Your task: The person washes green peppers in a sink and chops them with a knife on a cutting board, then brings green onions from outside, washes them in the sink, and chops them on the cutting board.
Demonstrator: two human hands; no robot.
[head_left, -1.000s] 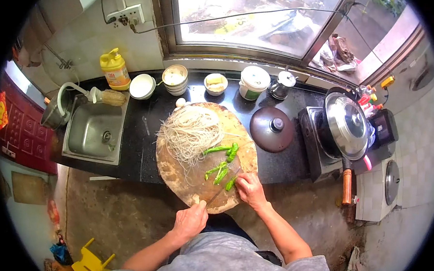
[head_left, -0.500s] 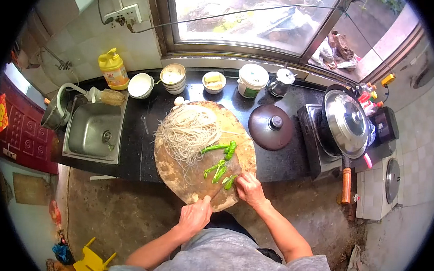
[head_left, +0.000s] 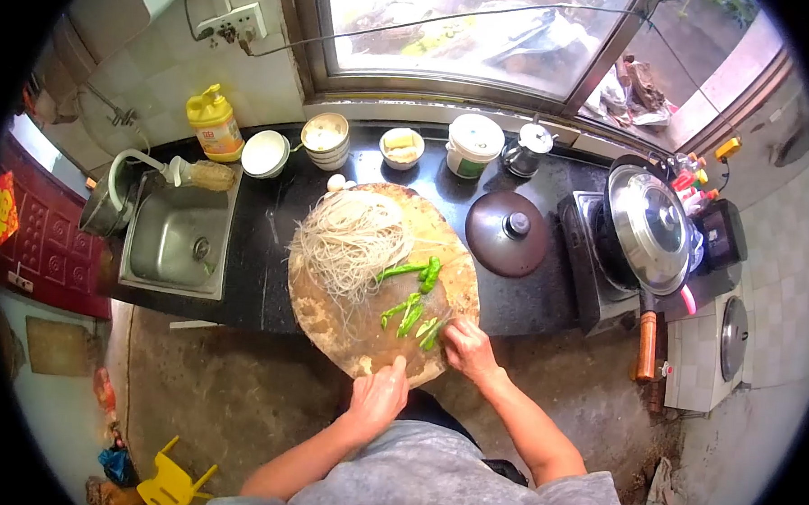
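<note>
A round wooden cutting board [head_left: 316, 316] bears a heap of pale thin noodles [head_left: 351, 241] on its left side. Green pepper pieces [head_left: 410, 319] lie on its right half, one long pepper piece [head_left: 429, 273] just above them. My right hand [head_left: 470, 347] is closed at the board's right edge, beside the lowest pieces; what its fingers hold, if anything, is hidden. At the front edge, my left hand [head_left: 380, 396] has curled fingers, with one digit pointing up onto the board. Whether it grips something cannot be made out.
Behind the board stand white bowls [head_left: 265, 153], a stack of bowls [head_left: 326, 141], a small bowl of yellowish pieces [head_left: 401, 148] and a white tub [head_left: 474, 145]. A dark lid [head_left: 506, 234] lies to the right, near a stove with a lidded wok [head_left: 647, 229]. A sink [head_left: 178, 238] is at left.
My left hand has shifted slightly right and up along the board's front edge. My right hand has moved only a little. The noodles and pepper pieces look nearly unchanged.
</note>
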